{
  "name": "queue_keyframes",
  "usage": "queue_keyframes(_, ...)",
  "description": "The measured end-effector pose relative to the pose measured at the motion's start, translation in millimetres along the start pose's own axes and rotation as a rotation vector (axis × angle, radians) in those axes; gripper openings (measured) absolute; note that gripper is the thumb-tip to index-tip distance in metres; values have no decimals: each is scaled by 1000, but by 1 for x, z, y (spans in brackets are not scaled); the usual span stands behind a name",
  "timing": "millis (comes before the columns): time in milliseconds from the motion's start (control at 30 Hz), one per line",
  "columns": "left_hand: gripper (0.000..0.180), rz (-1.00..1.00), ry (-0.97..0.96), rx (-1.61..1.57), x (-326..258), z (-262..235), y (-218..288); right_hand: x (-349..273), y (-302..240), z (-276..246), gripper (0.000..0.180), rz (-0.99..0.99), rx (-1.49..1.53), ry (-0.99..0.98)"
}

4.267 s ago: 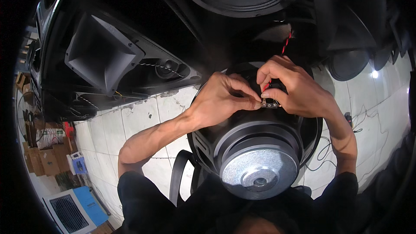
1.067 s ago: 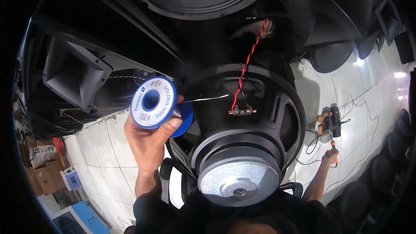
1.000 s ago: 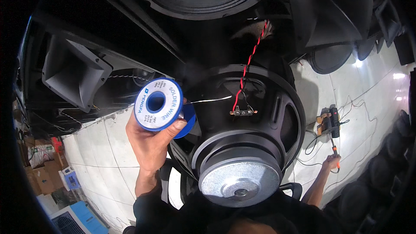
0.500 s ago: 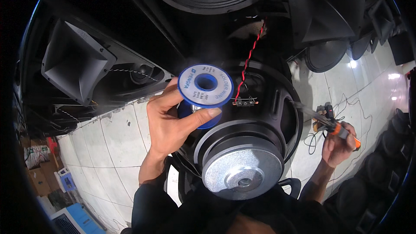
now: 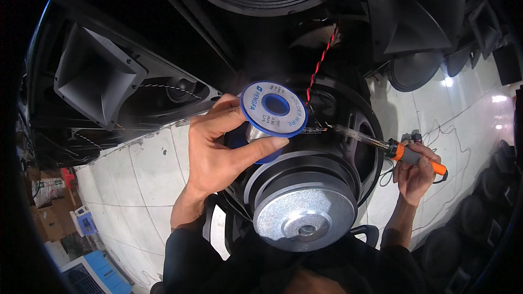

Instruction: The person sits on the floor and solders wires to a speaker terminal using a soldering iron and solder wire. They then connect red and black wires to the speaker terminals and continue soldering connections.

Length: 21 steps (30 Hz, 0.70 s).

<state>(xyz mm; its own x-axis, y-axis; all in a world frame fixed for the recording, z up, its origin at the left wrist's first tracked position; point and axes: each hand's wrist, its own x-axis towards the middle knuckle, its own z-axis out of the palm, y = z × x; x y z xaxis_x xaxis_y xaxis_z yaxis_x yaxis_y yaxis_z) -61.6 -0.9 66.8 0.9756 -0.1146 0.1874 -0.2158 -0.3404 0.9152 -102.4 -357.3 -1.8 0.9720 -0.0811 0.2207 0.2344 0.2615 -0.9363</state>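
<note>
While left fingers [image 5: 266, 146] hold one spool [image 5: 279, 122], right [image 5: 423, 171] hold one iron [image 5: 396, 152].

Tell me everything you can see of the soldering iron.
The soldering iron has an orange-and-grey handle, a dark collar and a slim, discoloured metal shaft narrowing to a fine tip. The right hand grips its handle. It slants across the picture, tip at upper left, its shaft over the black speaker frame. The tip is by the terminal strip; contact is unclear.

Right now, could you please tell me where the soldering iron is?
In the head view, the iron is right of centre, in the right grip, pointing left toward the terminal strip.
</note>
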Motion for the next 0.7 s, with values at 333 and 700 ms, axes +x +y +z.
queue_keyframes(333,35,67,-23,113,5,0,5,-20,22,-38,43,-149,-489,-102)
queue_keyframes(700,35,125,-39,136,6,0,4,-21,21,-42,55,-151,-513,-174)
